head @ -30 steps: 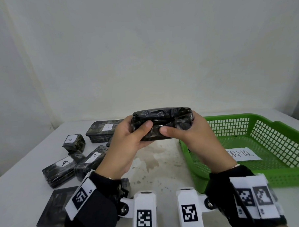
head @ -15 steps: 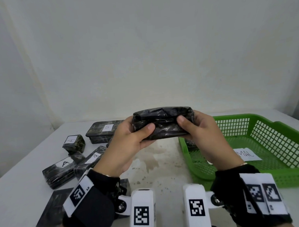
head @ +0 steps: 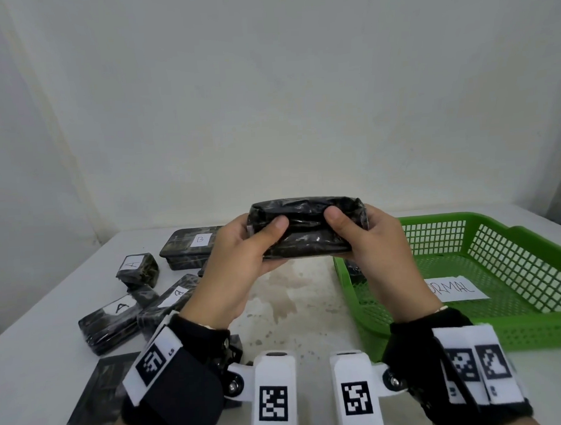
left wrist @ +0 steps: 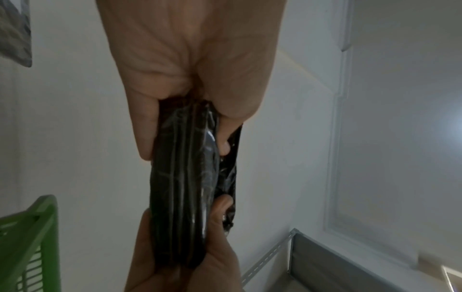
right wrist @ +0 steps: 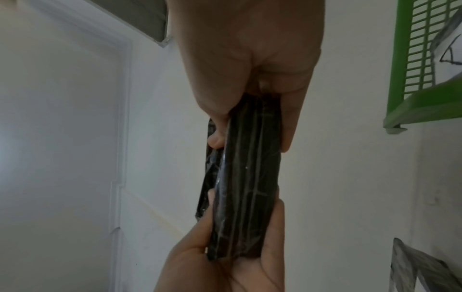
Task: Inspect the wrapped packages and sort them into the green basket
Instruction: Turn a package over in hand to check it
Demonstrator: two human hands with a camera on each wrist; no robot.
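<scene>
A long black wrapped package (head: 307, 228) is held up above the table, level, between both hands. My left hand (head: 242, 249) grips its left end, thumb on the near face. Its right end sits in my right hand (head: 370, 240), thumb likewise on the near face. The left wrist view has the package (left wrist: 185, 189) edge-on between both palms, and so does the right wrist view of the package (right wrist: 245, 187). The green basket (head: 511, 234) stands on the table to the right; a white paper label (head: 456, 289) lies inside it, and a dark package (head: 354, 270) shows near its left wall.
Several black wrapped packages lie on the white table (head: 296, 308) at left: one marked B (head: 192, 248) at the back, a small one marked A (head: 137, 270), a long one marked A (head: 112, 321), and a flat dark package (head: 97, 393) near the front edge.
The right thumb slid from the middle of the package out to its right end. Both hands and the package stayed at about the same height.
</scene>
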